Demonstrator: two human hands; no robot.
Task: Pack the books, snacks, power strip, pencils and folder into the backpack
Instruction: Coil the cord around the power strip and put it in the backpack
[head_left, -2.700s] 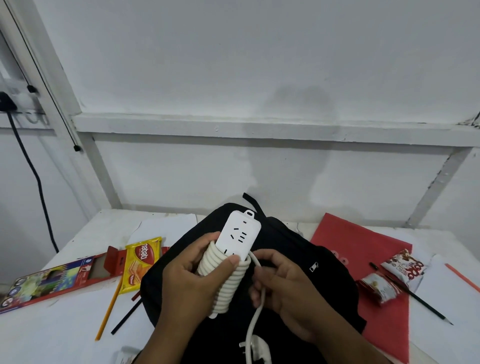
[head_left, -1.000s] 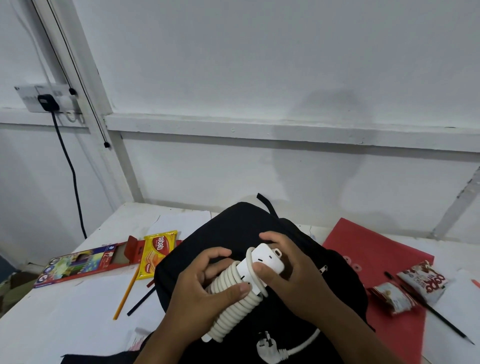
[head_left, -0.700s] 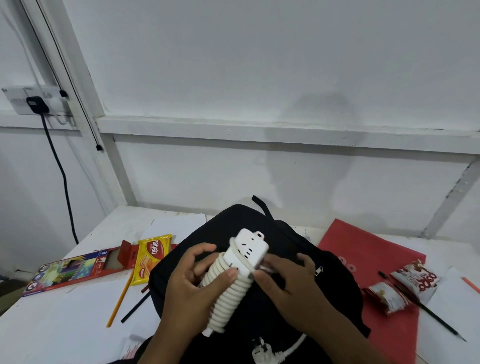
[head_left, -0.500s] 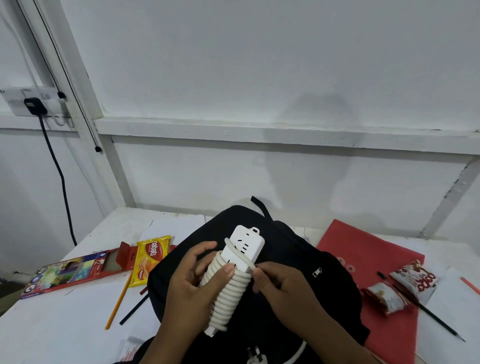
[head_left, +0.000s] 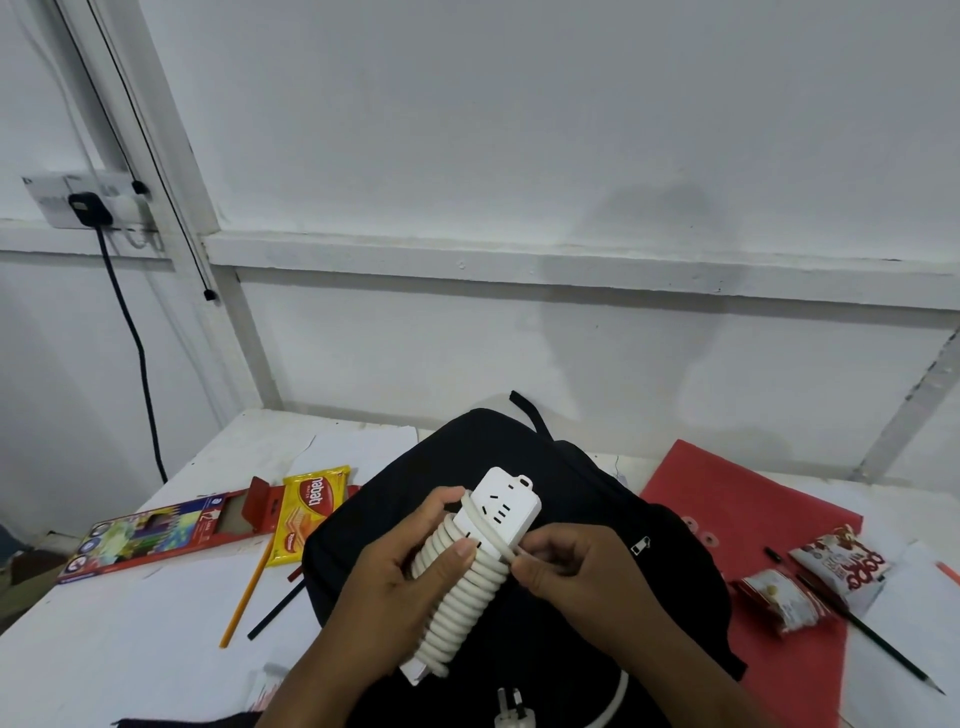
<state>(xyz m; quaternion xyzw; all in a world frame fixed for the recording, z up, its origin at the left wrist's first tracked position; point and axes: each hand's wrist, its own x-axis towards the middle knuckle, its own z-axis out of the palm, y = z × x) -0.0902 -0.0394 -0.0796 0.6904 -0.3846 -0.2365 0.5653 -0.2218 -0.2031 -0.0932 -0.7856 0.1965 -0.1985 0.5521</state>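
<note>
The strip (head_left: 506, 512) sits tilted above the backpack (head_left: 571, 499), its socket end up and its cord (head_left: 460, 597) coiled tight around most of its body. Since half a second ago one more turn has crossed the socket face, and the loose tail below has shortened compared with a second ago; only a short run and the plug (head_left: 514, 714) hang over the backpack's near side. The left hand (head_left: 395, 587) is curled round the coiled body, thumb on the cord near the top, much as it was before. The right hand (head_left: 576, 577) has come back to the strip's right side and pinches the cord where the newest turn comes off. My judgement is that winding is nearly done and the strip is close to ready for packing, though the backpack looks closed from here. Left of the backpack lie a yellow snack (head_left: 309, 512), a pencil box (head_left: 156, 535) and two loose pencils (head_left: 247, 597). Right of it lie the red folder (head_left: 727, 509), two more snack packets (head_left: 810, 579) and a dark pencil (head_left: 883, 649), all unpacked.
</note>
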